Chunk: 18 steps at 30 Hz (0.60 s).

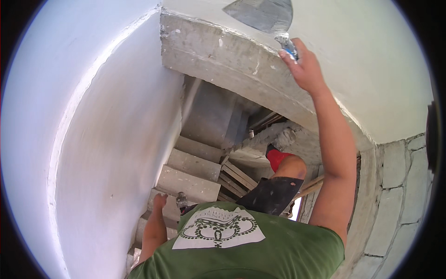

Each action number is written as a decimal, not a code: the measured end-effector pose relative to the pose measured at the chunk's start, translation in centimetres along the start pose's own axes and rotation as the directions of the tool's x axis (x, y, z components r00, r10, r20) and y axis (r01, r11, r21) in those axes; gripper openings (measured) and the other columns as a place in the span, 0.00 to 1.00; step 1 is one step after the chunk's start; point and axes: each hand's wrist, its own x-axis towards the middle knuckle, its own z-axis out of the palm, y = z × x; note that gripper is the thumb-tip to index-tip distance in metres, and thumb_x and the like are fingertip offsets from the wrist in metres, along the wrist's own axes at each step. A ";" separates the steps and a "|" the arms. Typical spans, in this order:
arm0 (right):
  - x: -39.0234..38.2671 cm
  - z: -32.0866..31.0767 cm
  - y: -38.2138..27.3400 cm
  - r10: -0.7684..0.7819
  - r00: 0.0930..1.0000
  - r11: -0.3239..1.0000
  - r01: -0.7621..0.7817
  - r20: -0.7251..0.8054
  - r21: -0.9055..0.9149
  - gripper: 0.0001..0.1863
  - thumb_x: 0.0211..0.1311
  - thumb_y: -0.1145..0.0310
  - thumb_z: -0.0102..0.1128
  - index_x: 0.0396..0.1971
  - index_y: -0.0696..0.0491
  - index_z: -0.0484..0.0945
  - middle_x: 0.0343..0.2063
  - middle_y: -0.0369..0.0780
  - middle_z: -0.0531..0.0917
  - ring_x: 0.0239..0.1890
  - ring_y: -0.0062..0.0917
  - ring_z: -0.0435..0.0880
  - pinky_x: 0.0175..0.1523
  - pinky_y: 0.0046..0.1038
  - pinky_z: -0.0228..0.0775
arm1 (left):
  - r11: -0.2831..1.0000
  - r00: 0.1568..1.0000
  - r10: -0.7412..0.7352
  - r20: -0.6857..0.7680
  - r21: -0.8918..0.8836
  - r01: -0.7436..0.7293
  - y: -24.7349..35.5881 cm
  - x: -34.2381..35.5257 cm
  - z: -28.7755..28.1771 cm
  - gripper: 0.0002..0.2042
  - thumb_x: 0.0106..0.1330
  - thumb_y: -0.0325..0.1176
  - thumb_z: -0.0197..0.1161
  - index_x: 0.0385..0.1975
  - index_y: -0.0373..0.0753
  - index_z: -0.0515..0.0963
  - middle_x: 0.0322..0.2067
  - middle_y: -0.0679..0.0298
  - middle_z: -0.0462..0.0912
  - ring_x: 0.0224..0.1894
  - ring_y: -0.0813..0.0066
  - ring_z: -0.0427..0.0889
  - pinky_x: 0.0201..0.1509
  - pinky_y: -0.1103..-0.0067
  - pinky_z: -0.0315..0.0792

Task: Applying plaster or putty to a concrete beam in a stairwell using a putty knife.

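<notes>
My right hand [300, 66] grips the blue, plaster-smeared handle of a putty knife [261, 13], its broad grey blade raised against the pale plastered surface [357, 51] above a rough concrete beam [209, 46]. My left hand [160, 201] hangs low by the left wall, its fingers curled; whether they hold anything is too small to make out. My green shirt fills the bottom of the view, and one leg with red footwear [278, 157] is bent over the stairwell.
Concrete steps [188, 179] run down below me beside the smooth curving white wall [111, 139]. Wooden planks [239, 179] lie right of the steps near a rough concrete ledge [253, 151]. A grey block wall [390, 200] stands on the right.
</notes>
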 end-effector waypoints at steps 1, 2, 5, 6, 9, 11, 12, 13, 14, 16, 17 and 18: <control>0.1 0.7 0.7 -0.002 1.000 1.000 0.002 -0.006 -0.001 0.18 0.63 0.52 0.54 0.38 0.53 0.72 0.29 0.47 0.82 0.34 0.43 0.81 0.39 0.41 0.70 | 0.990 0.991 0.132 0.023 0.042 -0.133 0.2 1.2 -0.6 0.27 0.57 0.50 0.60 0.41 0.27 0.78 0.41 0.37 0.79 0.48 0.42 0.77 0.53 0.60 0.70; 0.0 2.0 2.3 -0.054 0.979 0.960 0.105 0.194 -0.260 0.18 0.62 0.52 0.55 0.39 0.53 0.72 0.28 0.48 0.81 0.33 0.44 0.80 0.38 0.42 0.69 | 0.989 0.994 0.096 -0.048 -0.110 -0.101 1.7 2.1 -1.1 0.26 0.57 0.50 0.60 0.40 0.28 0.78 0.40 0.37 0.79 0.47 0.42 0.77 0.52 0.60 0.70; 0.6 1.7 2.6 -0.063 0.929 0.863 0.235 0.366 -0.447 0.18 0.61 0.52 0.57 0.40 0.52 0.72 0.27 0.48 0.80 0.32 0.45 0.79 0.38 0.42 0.68 | 0.933 0.997 0.021 -0.073 -0.356 -0.046 5.6 3.7 -1.9 0.25 0.57 0.50 0.60 0.39 0.29 0.78 0.38 0.37 0.79 0.45 0.41 0.78 0.50 0.61 0.71; 1.1 0.4 1.3 -0.079 0.937 0.871 0.231 0.341 -0.433 0.18 0.61 0.53 0.56 0.41 0.52 0.71 0.28 0.48 0.81 0.33 0.45 0.79 0.38 0.42 0.69 | 0.888 1.000 0.008 -0.026 -0.459 -0.019 6.6 3.8 -1.7 0.25 0.57 0.49 0.60 0.38 0.28 0.78 0.37 0.37 0.79 0.45 0.40 0.77 0.49 0.61 0.71; 1.3 -0.1 -1.4 0.009 0.978 0.967 0.045 0.209 -0.252 0.18 0.60 0.54 0.57 0.41 0.52 0.72 0.29 0.49 0.81 0.35 0.45 0.80 0.41 0.43 0.71 | 0.893 0.992 0.127 -0.024 -0.432 -0.125 7.4 2.6 -1.0 0.25 0.57 0.50 0.59 0.37 0.27 0.78 0.37 0.37 0.79 0.44 0.39 0.77 0.49 0.60 0.71; 0.5 0.5 -0.7 0.005 0.998 0.994 0.002 0.059 -0.112 0.18 0.60 0.54 0.57 0.40 0.52 0.72 0.29 0.49 0.81 0.36 0.46 0.80 0.42 0.42 0.71 | 0.940 0.989 0.139 -0.046 -0.307 -0.146 7.3 0.9 0.0 0.26 0.57 0.50 0.59 0.37 0.27 0.78 0.38 0.37 0.79 0.45 0.40 0.78 0.49 0.60 0.71; -0.1 1.8 0.6 0.002 0.979 0.968 0.049 0.202 -0.245 0.18 0.60 0.53 0.57 0.41 0.52 0.71 0.30 0.49 0.81 0.36 0.46 0.80 0.41 0.42 0.71 | 0.971 0.986 0.146 -0.076 -0.181 -0.158 6.7 0.4 0.5 0.26 0.57 0.50 0.59 0.36 0.27 0.77 0.39 0.37 0.79 0.45 0.40 0.78 0.50 0.60 0.71; -0.6 2.6 1.9 0.020 0.940 0.924 0.113 0.340 -0.366 0.19 0.61 0.52 0.57 0.42 0.52 0.71 0.30 0.49 0.81 0.36 0.46 0.80 0.41 0.43 0.71 | 0.970 0.985 0.152 -0.077 -0.182 -0.164 6.2 0.1 0.9 0.26 0.57 0.50 0.59 0.36 0.27 0.77 0.39 0.37 0.79 0.45 0.40 0.78 0.50 0.60 0.71; -0.7 2.4 3.3 0.016 0.941 0.921 0.117 0.337 -0.372 0.19 0.61 0.52 0.57 0.42 0.52 0.71 0.30 0.49 0.81 0.36 0.46 0.80 0.41 0.43 0.71 | 0.985 0.997 0.082 -0.003 -0.154 -0.081 6.2 -0.1 1.5 0.27 0.57 0.51 0.60 0.37 0.26 0.78 0.40 0.38 0.79 0.46 0.42 0.78 0.51 0.60 0.71; -1.6 2.1 4.8 0.092 0.765 0.749 0.368 0.637 -0.551 0.20 0.61 0.52 0.57 0.43 0.52 0.71 0.32 0.49 0.81 0.37 0.46 0.80 0.42 0.42 0.71 | 0.994 0.997 0.008 0.077 -0.109 0.001 3.1 -1.1 2.8 0.28 0.57 0.52 0.60 0.38 0.26 0.78 0.42 0.38 0.79 0.47 0.43 0.78 0.52 0.61 0.71; -1.2 1.6 3.5 0.079 0.766 0.751 0.375 0.638 -0.544 0.20 0.61 0.52 0.57 0.43 0.52 0.71 0.32 0.49 0.81 0.37 0.46 0.80 0.42 0.42 0.71 | 0.996 0.985 0.092 0.147 -0.008 -0.092 1.0 -1.2 3.4 0.28 0.56 0.52 0.60 0.40 0.26 0.78 0.43 0.38 0.78 0.48 0.44 0.78 0.53 0.61 0.70; -0.9 0.7 1.0 0.052 0.841 0.885 0.210 0.538 -0.415 0.20 0.61 0.52 0.57 0.43 0.52 0.71 0.32 0.49 0.81 0.37 0.46 0.80 0.42 0.42 0.71 | 0.980 0.961 0.159 0.224 0.078 -0.181 -1.2 -1.7 4.6 0.29 0.56 0.52 0.61 0.41 0.26 0.77 0.45 0.38 0.78 0.49 0.44 0.78 0.54 0.62 0.70</control>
